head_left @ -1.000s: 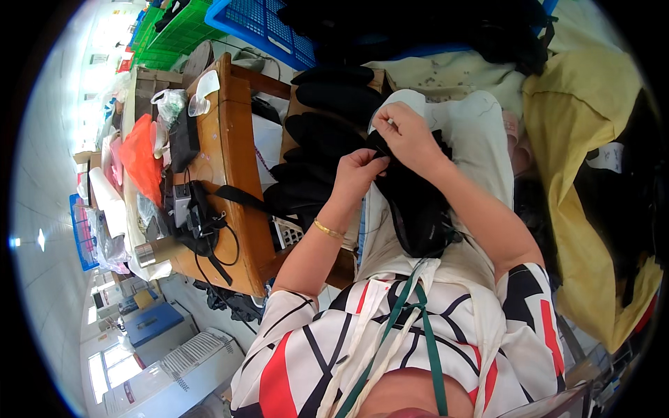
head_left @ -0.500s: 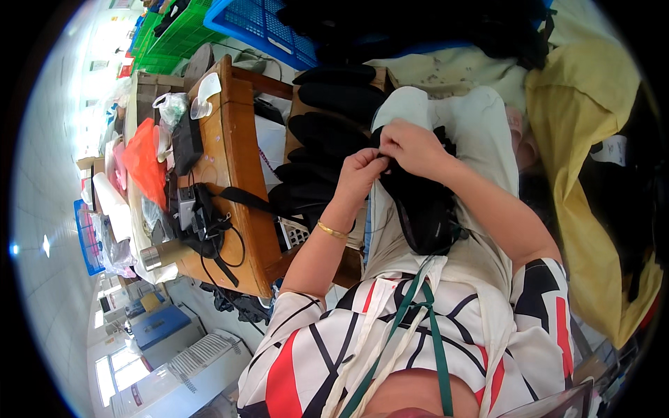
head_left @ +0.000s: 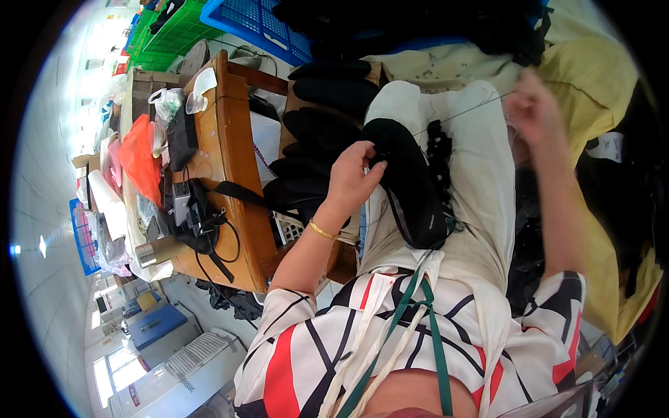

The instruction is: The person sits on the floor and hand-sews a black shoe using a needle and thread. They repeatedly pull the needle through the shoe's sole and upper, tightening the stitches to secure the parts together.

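A black cloth shoe (head_left: 412, 182) lies on my lap over the pale apron (head_left: 481, 167). My left hand (head_left: 354, 174) pinches the shoe's left edge between thumb and fingers. My right hand (head_left: 535, 111) is raised at the far right, its fingers closed and a little blurred. A dark thread (head_left: 474, 110) runs taut from the shoe up to it; whether a needle is in the fingers I cannot make out. Beside the shoe, a knobbly black strip (head_left: 438, 157) rests on the apron.
Several black shoe-like pieces (head_left: 334, 94) are stacked left of my knees. A wooden table (head_left: 240, 174) bears a black bag with a strap, a metal flask (head_left: 157, 251) and an orange-red bag (head_left: 139, 157). A blue crate (head_left: 261, 28) stands ahead; yellow cloth (head_left: 582, 90) hangs at right.
My right hand has left the shoe and swung out to the right, drawing the thread long. My left hand stays at the shoe's edge; the shoe now shows more fully.
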The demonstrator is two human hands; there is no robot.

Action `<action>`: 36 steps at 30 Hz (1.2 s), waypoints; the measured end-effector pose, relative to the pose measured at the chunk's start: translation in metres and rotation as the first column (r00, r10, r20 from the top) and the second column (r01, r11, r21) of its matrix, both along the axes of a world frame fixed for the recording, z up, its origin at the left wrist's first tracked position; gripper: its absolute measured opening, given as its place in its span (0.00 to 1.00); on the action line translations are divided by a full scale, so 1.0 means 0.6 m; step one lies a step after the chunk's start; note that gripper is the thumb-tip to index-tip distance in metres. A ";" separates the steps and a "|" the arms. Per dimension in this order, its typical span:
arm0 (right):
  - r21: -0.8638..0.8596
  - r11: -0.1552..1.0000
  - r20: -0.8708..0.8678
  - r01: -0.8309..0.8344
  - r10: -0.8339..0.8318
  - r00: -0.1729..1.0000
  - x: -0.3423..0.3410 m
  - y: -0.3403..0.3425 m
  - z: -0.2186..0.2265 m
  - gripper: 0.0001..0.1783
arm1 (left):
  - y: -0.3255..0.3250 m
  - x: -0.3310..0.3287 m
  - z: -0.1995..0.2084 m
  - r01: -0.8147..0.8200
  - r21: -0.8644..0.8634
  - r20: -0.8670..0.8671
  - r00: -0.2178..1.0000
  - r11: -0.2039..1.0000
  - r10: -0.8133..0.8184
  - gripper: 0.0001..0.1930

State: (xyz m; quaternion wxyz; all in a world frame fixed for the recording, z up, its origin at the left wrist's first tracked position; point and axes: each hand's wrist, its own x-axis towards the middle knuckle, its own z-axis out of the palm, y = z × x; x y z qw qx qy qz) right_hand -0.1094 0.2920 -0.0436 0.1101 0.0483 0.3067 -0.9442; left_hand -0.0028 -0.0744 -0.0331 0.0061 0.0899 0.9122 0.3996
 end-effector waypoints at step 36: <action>0.103 0.988 0.020 -0.117 0.116 0.993 0.111 -0.329 -0.017 0.17 | 0.042 -0.001 -0.028 -0.121 -0.105 -0.325 0.942 0.987 0.081 0.20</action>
